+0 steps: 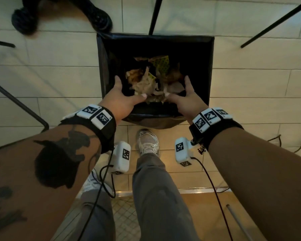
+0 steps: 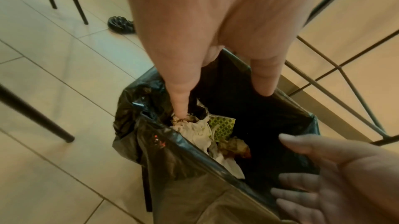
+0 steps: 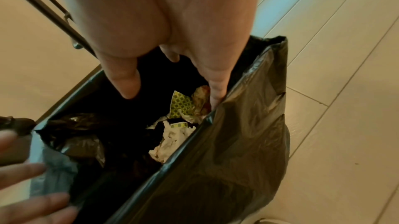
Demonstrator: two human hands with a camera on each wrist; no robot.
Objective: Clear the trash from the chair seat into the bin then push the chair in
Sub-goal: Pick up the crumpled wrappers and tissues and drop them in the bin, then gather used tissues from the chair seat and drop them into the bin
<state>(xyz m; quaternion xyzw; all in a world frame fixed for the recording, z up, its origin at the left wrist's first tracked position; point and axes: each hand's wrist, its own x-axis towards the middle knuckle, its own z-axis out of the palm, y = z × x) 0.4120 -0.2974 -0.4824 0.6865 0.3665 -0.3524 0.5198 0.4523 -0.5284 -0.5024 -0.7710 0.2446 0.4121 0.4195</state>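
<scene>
Both hands hover over the bin [image 1: 101, 66], left hand [image 1: 123, 100] and right hand [image 1: 184, 100] spread with straight fingers, each grip empty. The trash [image 1: 146, 80], crumpled paper and a dotted yellow wrapper, lies in the black liner below and between the two grips, so the clearing seems done. Pushing the chair in remains. The chair seat is out of view; only dark legs show beyond the bin.
</scene>
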